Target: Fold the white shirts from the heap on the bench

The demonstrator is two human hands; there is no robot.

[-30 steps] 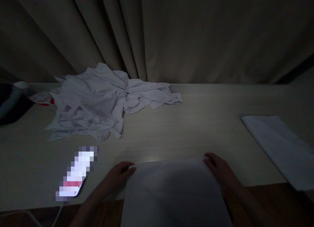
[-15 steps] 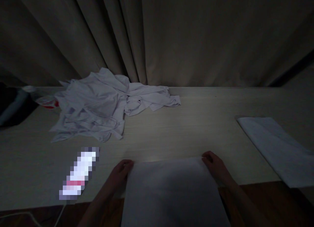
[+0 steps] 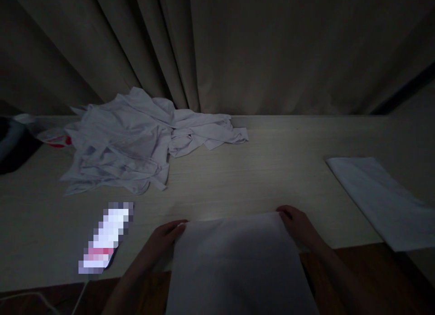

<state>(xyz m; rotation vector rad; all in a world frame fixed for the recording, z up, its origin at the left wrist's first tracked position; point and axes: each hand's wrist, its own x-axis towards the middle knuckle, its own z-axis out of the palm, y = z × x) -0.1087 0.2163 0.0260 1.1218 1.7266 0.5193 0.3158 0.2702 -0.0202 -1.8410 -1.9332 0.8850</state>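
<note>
A white cloth point(image 3: 234, 260) hangs flat over the front edge of the table, its far edge stretched straight between my hands. My left hand point(image 3: 167, 233) pinches the cloth's far left corner, thumb on top. At the far right corner, my right hand point(image 3: 292, 220) grips the cloth with its fingers curled at the edge. The lower part of the cloth runs out of the bottom of the view. In the dim light its exact kind cannot be told.
A crumpled heap of white cloth point(image 3: 125, 142) lies at the back left against the curtain point(image 3: 238, 52). A phone point(image 3: 105, 238) with a cable rests at the left front. A folded white cloth point(image 3: 380, 197) lies at the right, and a dark object point(image 3: 16, 147) sits far left.
Both hands still hold the cloth's corners; the left fingers have stretched out slightly further over its edge. The whole scene has shifted slightly up and left as the camera moved.
</note>
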